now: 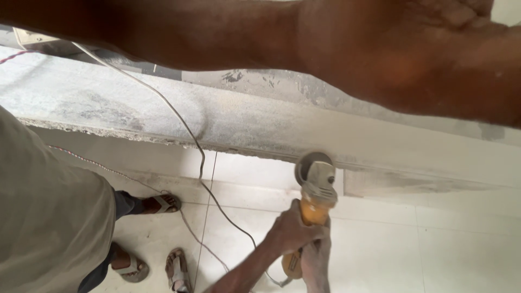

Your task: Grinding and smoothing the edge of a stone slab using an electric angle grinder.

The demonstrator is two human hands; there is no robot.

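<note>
Right up at the lens, the left hand point(434, 49) is a blur, grip impossible to tell. Below, a co-worker's two hands point(296, 230) clamp the yellow grinder point(315, 190), its disc against the dusty ledge point(239, 122).

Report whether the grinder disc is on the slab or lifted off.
On it: the disc of the angle grinder touches the slab edge. Spinning: cannot tell.
</note>
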